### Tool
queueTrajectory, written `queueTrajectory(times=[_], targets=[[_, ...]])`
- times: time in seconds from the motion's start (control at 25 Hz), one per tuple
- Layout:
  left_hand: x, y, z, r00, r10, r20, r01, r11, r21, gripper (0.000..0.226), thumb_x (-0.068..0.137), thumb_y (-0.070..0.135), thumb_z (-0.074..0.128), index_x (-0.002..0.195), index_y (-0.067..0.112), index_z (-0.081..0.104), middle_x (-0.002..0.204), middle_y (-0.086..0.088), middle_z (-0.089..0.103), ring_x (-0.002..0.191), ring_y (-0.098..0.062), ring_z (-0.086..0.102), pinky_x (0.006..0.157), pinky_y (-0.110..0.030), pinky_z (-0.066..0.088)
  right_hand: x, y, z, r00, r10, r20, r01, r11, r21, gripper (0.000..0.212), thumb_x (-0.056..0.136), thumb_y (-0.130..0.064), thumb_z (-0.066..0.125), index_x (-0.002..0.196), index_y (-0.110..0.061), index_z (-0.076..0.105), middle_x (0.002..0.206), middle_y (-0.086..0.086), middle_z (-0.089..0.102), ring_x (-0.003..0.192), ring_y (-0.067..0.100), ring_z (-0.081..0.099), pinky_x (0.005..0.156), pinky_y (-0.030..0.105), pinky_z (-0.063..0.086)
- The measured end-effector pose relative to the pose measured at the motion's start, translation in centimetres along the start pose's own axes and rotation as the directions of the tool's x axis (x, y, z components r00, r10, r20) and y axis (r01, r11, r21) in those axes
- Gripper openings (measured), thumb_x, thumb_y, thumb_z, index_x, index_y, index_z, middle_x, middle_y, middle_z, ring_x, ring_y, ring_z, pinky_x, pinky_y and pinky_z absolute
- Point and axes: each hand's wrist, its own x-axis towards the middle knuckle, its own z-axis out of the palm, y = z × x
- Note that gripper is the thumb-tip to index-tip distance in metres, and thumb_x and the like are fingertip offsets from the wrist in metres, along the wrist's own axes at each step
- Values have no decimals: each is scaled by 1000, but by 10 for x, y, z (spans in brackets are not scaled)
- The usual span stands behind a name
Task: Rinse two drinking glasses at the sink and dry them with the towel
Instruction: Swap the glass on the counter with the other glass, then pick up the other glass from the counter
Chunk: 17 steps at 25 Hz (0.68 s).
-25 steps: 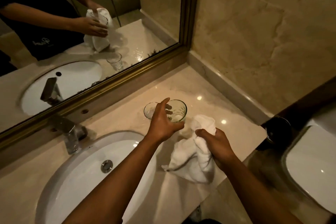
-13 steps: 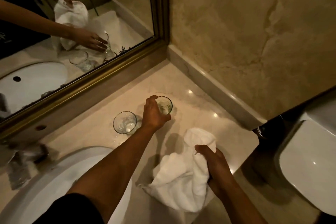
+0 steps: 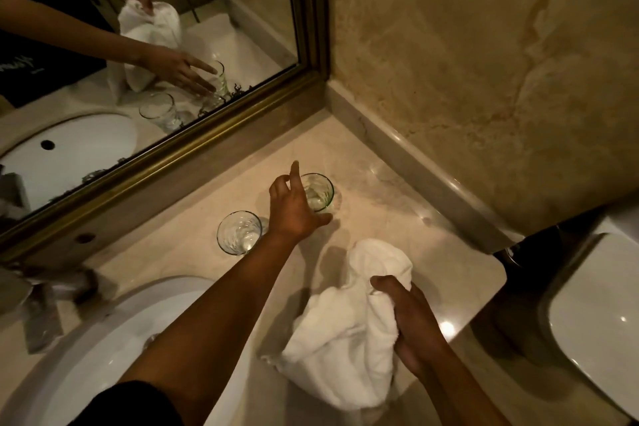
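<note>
Drying step: your left hand [image 3: 294,207], fingers spread, sits beside far glass [image 3: 317,191]; right hand [image 3: 413,320] grips towel [image 3: 345,339]. Next: near glass [image 3: 238,232].

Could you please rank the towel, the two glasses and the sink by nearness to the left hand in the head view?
1. Right glass, beside the left hand fingers.
2. Left glass, just left of the wrist.
3. Towel, nearer the camera, in the right hand.
4. Sink, lower left.

A bathroom: marble counter [image 3: 397,204] with white sink [image 3: 103,356], gilt-framed mirror [image 3: 138,45], toilet [image 3: 594,315] beside it.
</note>
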Motion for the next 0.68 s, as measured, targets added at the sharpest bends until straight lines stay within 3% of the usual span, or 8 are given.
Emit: queueTrajectory(times=[0.2,0.44,0.52,0.68], targets=[[-56,-60,-46,942,39,-334,-13,997,79,95,68,56,84,143,12,44,140,-16,49,133,-36,41,112,-50,37,3,1,0,1000,-1,15,1,1000,28,38,86,-21,69,124,-14,68,122,18,71,117,37,65,109,58,44],[-58,-112,-58,993,-118,18,118,993,17,123,65,40,94,160,15,19,158,-16,30,144,-37,31,115,-47,35,3,5,17,998,-53,19,53,999,-12,39,84,-27,70,122,-19,70,125,14,71,120,34,64,111,57,41],[-51,-114,-52,993,-116,33,117,993,-21,123,65,33,95,160,13,20,157,-16,33,143,-34,38,115,-42,36,0,4,22,1000,-25,2,25,999,-22,33,88,-23,68,121,-16,70,120,15,73,115,34,67,108,54,46],[-45,-118,-45,995,-97,-26,95,994,-51,105,64,23,95,150,3,37,144,-17,45,129,-32,53,106,-34,43,-10,-1,33,999,-3,-34,1,999,-47,27,94,-13,63,119,-10,69,112,18,75,107,35,70,101,49,53]])
